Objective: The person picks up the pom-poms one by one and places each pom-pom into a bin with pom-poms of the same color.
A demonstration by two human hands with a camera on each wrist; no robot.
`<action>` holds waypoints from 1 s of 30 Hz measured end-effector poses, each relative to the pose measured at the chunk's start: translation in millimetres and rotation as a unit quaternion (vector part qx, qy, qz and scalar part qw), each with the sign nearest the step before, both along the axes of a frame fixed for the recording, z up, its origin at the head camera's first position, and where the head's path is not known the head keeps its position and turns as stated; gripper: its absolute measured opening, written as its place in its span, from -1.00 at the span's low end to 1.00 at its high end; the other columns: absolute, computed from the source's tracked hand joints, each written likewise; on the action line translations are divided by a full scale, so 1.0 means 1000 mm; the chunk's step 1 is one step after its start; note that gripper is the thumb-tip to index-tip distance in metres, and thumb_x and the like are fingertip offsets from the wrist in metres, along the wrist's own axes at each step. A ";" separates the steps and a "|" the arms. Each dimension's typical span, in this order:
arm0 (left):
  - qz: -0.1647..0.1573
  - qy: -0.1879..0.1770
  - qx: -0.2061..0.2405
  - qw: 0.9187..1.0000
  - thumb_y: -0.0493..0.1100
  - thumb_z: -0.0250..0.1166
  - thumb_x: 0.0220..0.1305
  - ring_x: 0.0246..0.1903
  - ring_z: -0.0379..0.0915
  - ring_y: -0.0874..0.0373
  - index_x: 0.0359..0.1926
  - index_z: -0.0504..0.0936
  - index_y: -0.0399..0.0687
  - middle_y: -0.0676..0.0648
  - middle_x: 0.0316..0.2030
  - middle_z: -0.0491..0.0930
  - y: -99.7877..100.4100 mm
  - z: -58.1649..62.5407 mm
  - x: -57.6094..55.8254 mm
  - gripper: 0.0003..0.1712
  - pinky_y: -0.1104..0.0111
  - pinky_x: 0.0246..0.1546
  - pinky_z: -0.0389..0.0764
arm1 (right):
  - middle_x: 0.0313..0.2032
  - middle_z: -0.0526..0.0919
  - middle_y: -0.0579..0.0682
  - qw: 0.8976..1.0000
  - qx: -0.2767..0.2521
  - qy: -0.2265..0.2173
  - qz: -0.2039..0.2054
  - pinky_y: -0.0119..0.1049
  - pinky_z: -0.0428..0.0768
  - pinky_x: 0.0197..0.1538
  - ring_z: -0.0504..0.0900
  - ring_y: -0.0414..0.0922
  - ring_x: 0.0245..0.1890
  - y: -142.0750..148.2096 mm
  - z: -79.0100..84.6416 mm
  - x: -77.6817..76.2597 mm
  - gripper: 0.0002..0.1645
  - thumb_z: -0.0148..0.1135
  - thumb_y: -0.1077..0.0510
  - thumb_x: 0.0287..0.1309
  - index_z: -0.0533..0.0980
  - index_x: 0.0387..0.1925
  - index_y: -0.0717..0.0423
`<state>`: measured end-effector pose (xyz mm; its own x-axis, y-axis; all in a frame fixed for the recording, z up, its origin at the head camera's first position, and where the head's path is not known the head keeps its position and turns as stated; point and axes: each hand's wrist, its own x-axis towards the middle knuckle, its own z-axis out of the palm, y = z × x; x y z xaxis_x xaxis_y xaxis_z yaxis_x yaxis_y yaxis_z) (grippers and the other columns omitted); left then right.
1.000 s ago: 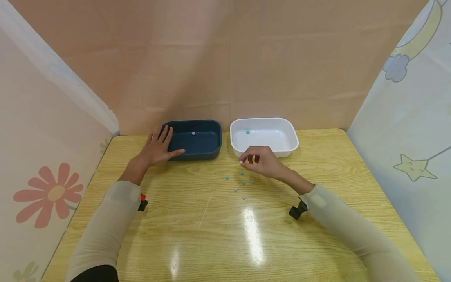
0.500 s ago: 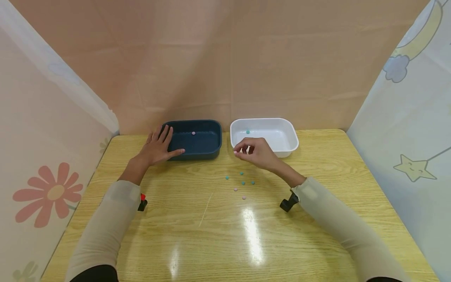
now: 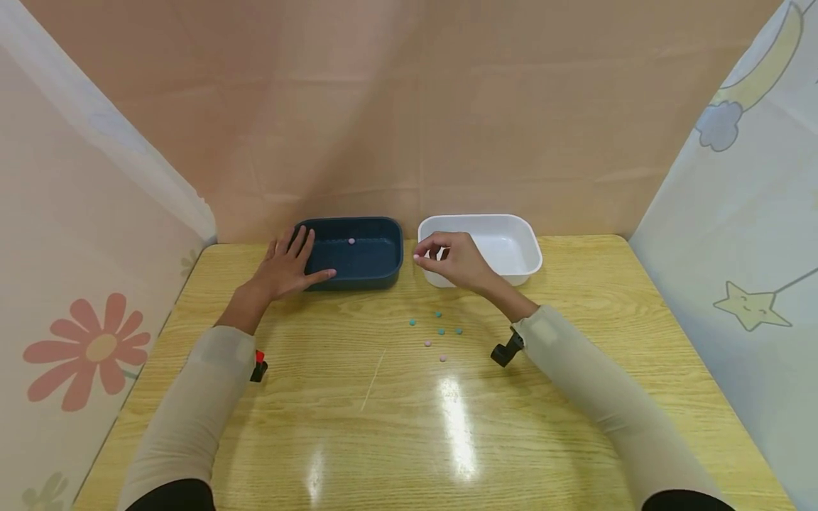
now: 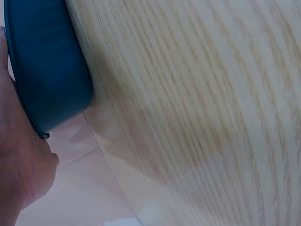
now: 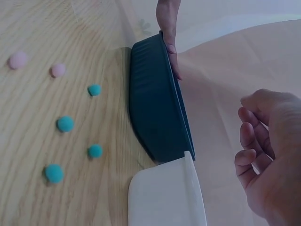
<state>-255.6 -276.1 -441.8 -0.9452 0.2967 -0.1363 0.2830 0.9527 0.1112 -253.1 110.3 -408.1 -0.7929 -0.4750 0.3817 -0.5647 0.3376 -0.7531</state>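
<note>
Well to the left of the dark blue tub (image 3: 377, 264) stands a pale wall (image 3: 70, 177) printed with a red flower (image 3: 87, 353). Between that wall and the tub, a left arm in a light sleeve (image 3: 192, 408) stretches forward, a small black-and-red wrist device (image 3: 258, 367) showing beside its cuff. The left hand (image 3: 281, 266) rests on the tub's left end, its fingers straight and spread over the rim — the thumb lies apart from them, along the front rim. Inside the tub, toward its back wall, sits one pink ball (image 3: 351, 241). A brown sheet (image 3: 319, 128) rises behind the tub.

In front of the tub and off to its right, four teal balls (image 3: 441, 332) lie loosely grouped on the wood-grain worktop (image 3: 287, 426), with two loose pink balls (image 3: 427, 343) farther out from the tub than they are. Just past the tub's right end, raised above the worktop, the right hand (image 3: 454, 257) pinches a held pink ball (image 3: 417, 257) between thumb and index fingertips; its other fingers are curled in.

A white tub (image 3: 505, 245) stands right of the dark blue tub across a narrow gap — partly hidden by the right hand. Farthest right of the dark blue tub is a second wall (image 3: 703, 227), printed with a star (image 3: 754, 305), a cloud and a moon.
</note>
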 end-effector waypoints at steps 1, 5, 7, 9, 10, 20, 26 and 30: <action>0.001 -0.001 0.000 1.000 0.69 -0.13 0.39 0.67 -0.54 -0.31 0.72 -0.35 -0.16 -0.30 0.69 -0.39 0.000 0.000 0.000 0.35 -0.31 0.58 -0.35 | -0.40 0.75 -0.09 1.000 0.000 -0.002 -0.002 -0.36 0.53 -0.35 0.61 -0.15 -0.36 -0.002 0.001 -0.001 -0.96 0.50 0.21 0.27 0.80 -0.25 0.09; 0.001 -0.005 0.002 1.000 0.73 -0.18 0.36 0.66 -0.55 -0.31 0.71 -0.37 -0.16 -0.29 0.69 -0.41 0.002 0.002 0.002 0.37 -0.31 0.58 -0.38 | -0.40 0.75 -0.06 1.000 0.001 -0.001 -0.008 -0.38 0.48 -0.42 0.62 -0.15 -0.38 -0.009 0.004 -0.006 -0.93 0.50 0.24 0.25 0.80 -0.24 0.15; 0.001 -0.003 -0.001 1.000 0.72 -0.18 0.36 0.67 -0.54 -0.31 0.71 -0.36 -0.16 -0.29 0.69 -0.41 0.002 0.002 0.002 0.36 -0.31 0.58 -0.37 | -0.39 0.75 -0.05 1.000 0.003 0.003 -0.010 -0.39 0.43 -0.47 0.63 -0.15 -0.40 -0.011 0.005 -0.009 -0.91 0.50 0.25 0.25 0.80 -0.23 0.18; -0.002 -0.002 0.000 1.000 0.70 -0.16 0.39 0.66 -0.53 -0.32 0.71 -0.35 -0.17 -0.30 0.69 -0.40 0.003 0.002 0.001 0.35 -0.32 0.57 -0.37 | -0.39 0.76 -0.04 1.000 0.006 0.008 -0.014 -0.40 0.39 -0.48 0.63 -0.14 -0.40 -0.013 0.006 -0.011 -0.91 0.50 0.26 0.24 0.81 -0.23 0.20; -0.003 -0.001 -0.001 1.000 0.68 -0.15 0.40 0.66 -0.52 -0.32 0.71 -0.35 -0.18 -0.31 0.69 -0.39 0.003 0.002 0.001 0.33 -0.33 0.57 -0.36 | -0.39 0.77 -0.03 1.000 0.009 0.010 -0.015 -0.39 0.38 -0.48 0.63 -0.13 -0.39 -0.014 0.007 -0.013 -0.91 0.50 0.26 0.25 0.81 -0.23 0.20; -0.003 0.001 -0.008 1.000 0.64 -0.12 0.44 0.67 -0.51 -0.32 0.71 -0.34 -0.18 -0.31 0.69 -0.37 0.006 0.002 0.001 0.30 -0.32 0.58 -0.34 | -0.28 0.82 0.02 0.998 0.043 0.001 -0.040 -0.35 0.36 -0.41 0.66 -0.10 -0.33 -0.023 0.010 -0.027 -0.89 0.47 0.20 0.31 0.81 -0.20 0.16; -0.004 0.003 -0.014 1.000 0.63 -0.11 0.44 0.67 -0.50 -0.32 0.71 -0.34 -0.18 -0.31 0.69 -0.37 0.004 0.001 0.001 0.30 -0.31 0.58 -0.34 | -0.27 0.82 0.07 0.998 0.047 -0.005 -0.035 -0.37 0.45 -0.39 0.69 -0.04 -0.33 -0.030 0.009 -0.036 -0.87 0.46 0.24 0.32 0.80 -0.16 0.22; -0.003 0.001 -0.012 1.000 0.63 -0.11 0.44 0.66 -0.50 -0.33 0.71 -0.35 -0.18 -0.31 0.69 -0.36 0.004 0.001 0.000 0.30 -0.32 0.58 -0.34 | -0.27 0.81 0.09 0.998 0.046 -0.011 -0.034 -0.36 0.48 -0.38 0.69 0.00 -0.32 -0.035 0.006 -0.042 -0.86 0.45 0.25 0.33 0.79 -0.15 0.24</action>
<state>-255.3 -272.4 -440.9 -0.9437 0.2990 -0.1411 0.2889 0.9533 0.0878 -295.4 75.4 -401.9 -0.8320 -0.4518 0.3218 -0.5223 0.4428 -0.7288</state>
